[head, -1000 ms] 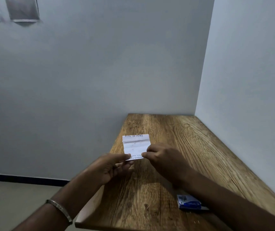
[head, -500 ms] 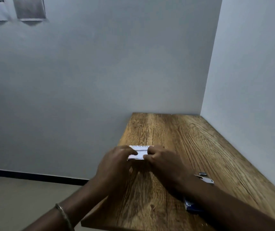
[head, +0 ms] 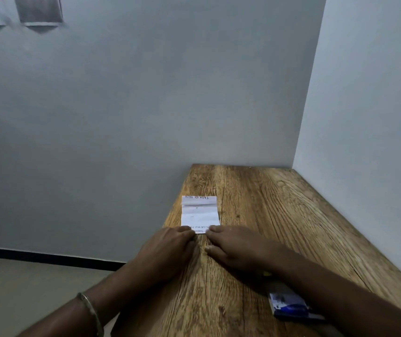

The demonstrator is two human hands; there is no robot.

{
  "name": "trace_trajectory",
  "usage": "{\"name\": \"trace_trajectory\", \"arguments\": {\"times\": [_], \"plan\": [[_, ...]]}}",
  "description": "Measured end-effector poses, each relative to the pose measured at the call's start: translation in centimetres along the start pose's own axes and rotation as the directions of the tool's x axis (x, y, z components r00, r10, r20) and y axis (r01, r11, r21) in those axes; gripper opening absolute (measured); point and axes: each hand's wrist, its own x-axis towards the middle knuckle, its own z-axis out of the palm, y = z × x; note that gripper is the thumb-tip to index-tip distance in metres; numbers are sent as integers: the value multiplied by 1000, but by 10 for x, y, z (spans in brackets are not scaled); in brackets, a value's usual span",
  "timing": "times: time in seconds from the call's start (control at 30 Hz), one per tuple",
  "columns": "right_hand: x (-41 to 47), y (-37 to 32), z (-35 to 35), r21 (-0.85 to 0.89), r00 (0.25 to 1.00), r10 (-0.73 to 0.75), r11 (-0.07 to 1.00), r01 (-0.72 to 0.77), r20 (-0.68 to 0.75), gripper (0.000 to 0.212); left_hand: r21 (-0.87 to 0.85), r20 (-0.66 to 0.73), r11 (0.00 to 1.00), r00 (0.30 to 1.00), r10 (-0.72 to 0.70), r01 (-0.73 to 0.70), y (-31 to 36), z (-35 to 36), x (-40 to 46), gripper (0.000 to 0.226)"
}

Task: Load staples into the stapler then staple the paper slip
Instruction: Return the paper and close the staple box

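Two hands [head: 202, 244] press one paper slip [head: 200, 214]

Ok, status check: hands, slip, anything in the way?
Left hand and right hand flat, fingertips pressing near edge of paper slip. Slip unfolded on table. Blue box under right forearm. Stapler not visible.

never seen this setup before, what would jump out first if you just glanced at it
The small white printed paper slip lying flat near the left edge of the brown wood-grain table stands out first. Both hands rest at its near edge, the left hand and right hand pressing it down with their fingertips. A small blue and white box lies at the near right, partly under the right forearm.
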Motion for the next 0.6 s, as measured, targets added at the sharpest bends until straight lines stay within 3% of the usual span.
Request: {"name": "trace_trajectory", "arguments": {"times": [0.13,0.27,0.6], "plan": [[23,13,-3,81,980,79,992,-95,180,71,-3,139,999,990,-33,34,-12,9,26,45],[52,27,1,143,976,132,977,-157,172,68,-47,207,994,974,-88,100,-27,17,59,46],[129,73,17,168,965,211,957,-236,155,69,-121,186,968,963,-196,220,-67,37,135,36]]}}
